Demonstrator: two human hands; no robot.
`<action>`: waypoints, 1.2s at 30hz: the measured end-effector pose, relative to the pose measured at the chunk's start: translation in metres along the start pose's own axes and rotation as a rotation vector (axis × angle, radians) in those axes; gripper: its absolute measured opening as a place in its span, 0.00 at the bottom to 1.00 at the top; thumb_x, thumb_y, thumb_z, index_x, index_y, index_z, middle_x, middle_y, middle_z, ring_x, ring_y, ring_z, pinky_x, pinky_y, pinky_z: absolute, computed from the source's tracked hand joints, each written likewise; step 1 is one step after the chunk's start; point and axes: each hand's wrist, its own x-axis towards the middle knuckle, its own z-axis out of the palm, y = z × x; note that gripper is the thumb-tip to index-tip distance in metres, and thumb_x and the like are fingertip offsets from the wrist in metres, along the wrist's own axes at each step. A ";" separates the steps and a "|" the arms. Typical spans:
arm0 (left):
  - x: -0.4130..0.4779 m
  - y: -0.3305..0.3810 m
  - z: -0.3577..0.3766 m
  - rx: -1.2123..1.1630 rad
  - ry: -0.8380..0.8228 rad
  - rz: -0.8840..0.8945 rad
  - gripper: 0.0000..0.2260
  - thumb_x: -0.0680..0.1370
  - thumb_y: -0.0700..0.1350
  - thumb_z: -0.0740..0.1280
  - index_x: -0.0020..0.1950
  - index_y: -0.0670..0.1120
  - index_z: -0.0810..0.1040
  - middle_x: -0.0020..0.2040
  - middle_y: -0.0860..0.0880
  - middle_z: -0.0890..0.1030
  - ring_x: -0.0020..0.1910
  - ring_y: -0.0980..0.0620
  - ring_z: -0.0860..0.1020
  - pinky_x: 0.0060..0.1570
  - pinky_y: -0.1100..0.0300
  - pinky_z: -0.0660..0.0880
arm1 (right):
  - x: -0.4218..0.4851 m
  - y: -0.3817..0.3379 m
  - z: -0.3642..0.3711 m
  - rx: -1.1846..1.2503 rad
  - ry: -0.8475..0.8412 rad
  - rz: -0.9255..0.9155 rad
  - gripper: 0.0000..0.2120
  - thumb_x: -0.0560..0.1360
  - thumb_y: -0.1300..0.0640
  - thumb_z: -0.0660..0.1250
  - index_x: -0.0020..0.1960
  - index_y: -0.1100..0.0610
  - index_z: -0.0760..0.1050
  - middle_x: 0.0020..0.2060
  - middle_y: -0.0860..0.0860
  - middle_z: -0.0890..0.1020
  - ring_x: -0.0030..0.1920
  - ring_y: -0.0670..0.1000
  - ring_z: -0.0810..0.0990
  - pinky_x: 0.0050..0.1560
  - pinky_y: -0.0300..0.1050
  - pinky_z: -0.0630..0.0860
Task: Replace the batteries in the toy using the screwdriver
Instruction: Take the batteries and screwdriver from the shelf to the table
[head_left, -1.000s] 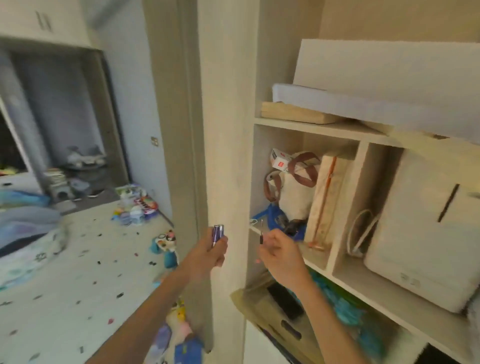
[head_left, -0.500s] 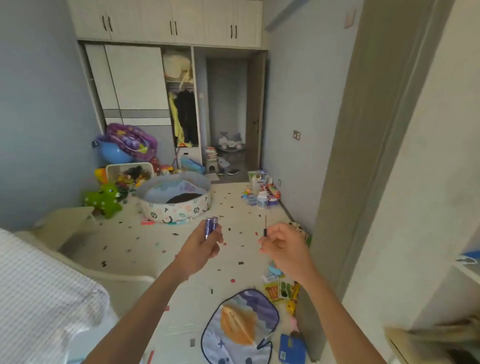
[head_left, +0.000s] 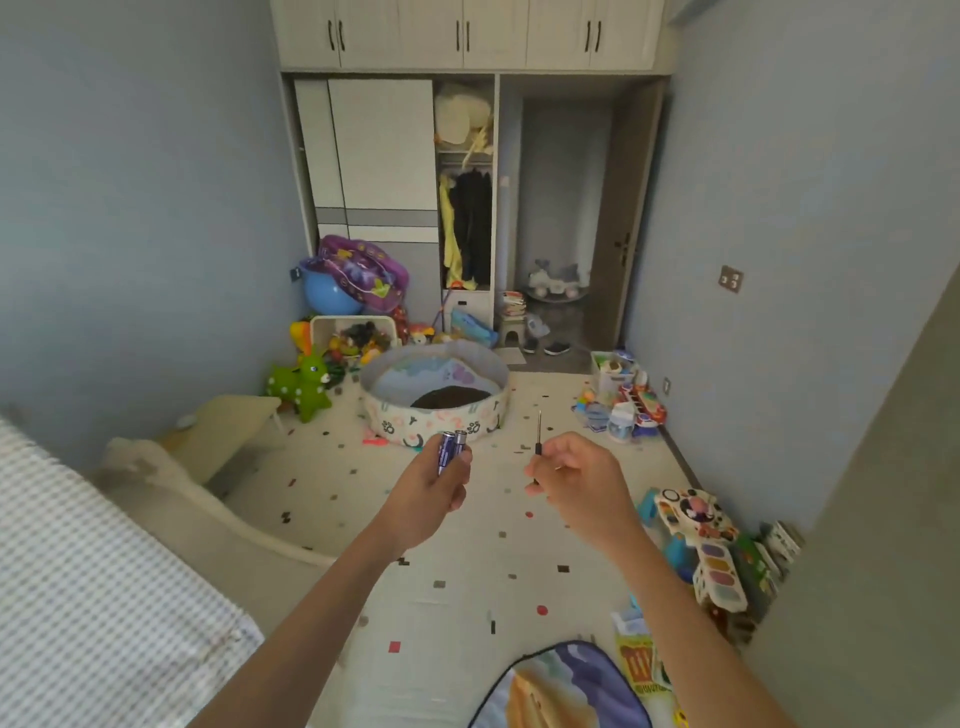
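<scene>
Floor room first: in the head view your two hands sit at the middle of the frame, above a pale speckled mat (head_left: 467, 551) that lies open between them and the round fabric play pit (head_left: 436, 415) just above centre. Your left hand (head_left: 431, 491) has its fingers curled round two blue-purple batteries (head_left: 449, 451), their metal ends pointing up. Your right hand (head_left: 574, 478) pinches a thin screwdriver (head_left: 538, 441) by its dark handle, shaft upright. The hands are apart, not touching. At the left edge a checked bedcover (head_left: 104, 597) and a pale padded rim crowd in, with a small low table (head_left: 234, 423) above them. Along the right edge a grey wall closes the frame, and toys (head_left: 696, 525) lie at its foot; you cannot tell which one takes the batteries. A printed cushion (head_left: 561, 686) cuts the bottom edge. Print on the batteries is too small to read, and the orange lettering on a packet (head_left: 636, 665) at lower right is blurred.
</scene>
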 end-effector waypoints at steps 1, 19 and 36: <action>0.022 -0.004 -0.001 0.005 0.015 -0.004 0.11 0.87 0.48 0.61 0.50 0.43 0.72 0.38 0.51 0.73 0.31 0.54 0.72 0.34 0.63 0.70 | 0.025 0.005 0.003 0.003 -0.015 0.002 0.03 0.78 0.57 0.73 0.50 0.55 0.81 0.42 0.51 0.89 0.37 0.46 0.90 0.45 0.48 0.84; 0.421 -0.113 -0.074 0.024 0.233 -0.077 0.12 0.88 0.47 0.61 0.47 0.41 0.71 0.34 0.48 0.72 0.29 0.57 0.69 0.34 0.65 0.70 | 0.467 0.083 0.115 -0.018 -0.163 -0.005 0.06 0.79 0.58 0.72 0.55 0.58 0.81 0.47 0.53 0.89 0.38 0.45 0.90 0.44 0.60 0.86; 0.788 -0.247 -0.304 -0.020 0.485 -0.096 0.08 0.89 0.41 0.58 0.56 0.43 0.77 0.29 0.60 0.79 0.26 0.62 0.70 0.30 0.70 0.69 | 0.907 0.063 0.387 -0.011 -0.428 -0.187 0.04 0.76 0.56 0.75 0.45 0.49 0.81 0.39 0.50 0.89 0.40 0.52 0.89 0.45 0.56 0.87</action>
